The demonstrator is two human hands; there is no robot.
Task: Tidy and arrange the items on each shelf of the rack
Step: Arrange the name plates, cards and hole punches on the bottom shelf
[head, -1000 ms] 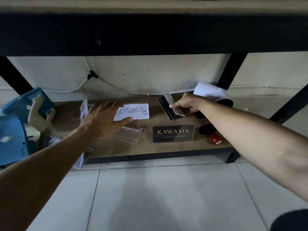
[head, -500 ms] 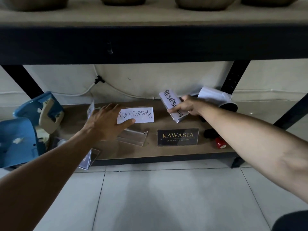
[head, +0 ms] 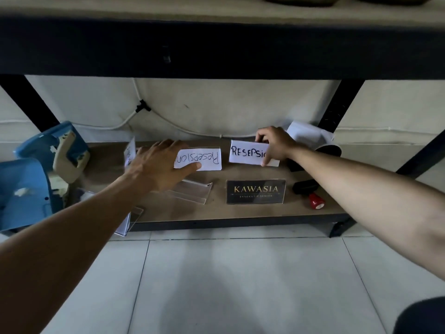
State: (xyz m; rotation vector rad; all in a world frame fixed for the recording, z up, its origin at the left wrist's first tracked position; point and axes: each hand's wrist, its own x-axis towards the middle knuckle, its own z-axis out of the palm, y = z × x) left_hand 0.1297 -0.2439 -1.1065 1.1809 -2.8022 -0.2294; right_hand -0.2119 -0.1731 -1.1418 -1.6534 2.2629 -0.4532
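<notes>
On the bottom shelf [head: 216,210] of the rack, my right hand [head: 274,145] pinches a white "RESEPSI" sign [head: 245,151] by its right end and holds it upright, facing me. My left hand [head: 159,165] grips the left end of a second white sign [head: 204,159] whose handwriting reads upside down. A clear acrylic holder [head: 192,191] lies flat in front of my left hand. A dark "KAWASIA" nameplate [head: 255,191] stands near the shelf's front edge.
A black stamp with a red cap [head: 310,196] lies at the right. A dark cup with white paper [head: 320,143] stands behind my right hand. Blue plastic parts [head: 31,174] crowd the left end. More acrylic holders [head: 127,220] overhang the front left edge. Black posts frame the shelf.
My right hand lifted the sign from lying flat, turned it and now holds it upright and level, facing me. My left hand stayed on the upside-down sign.
</notes>
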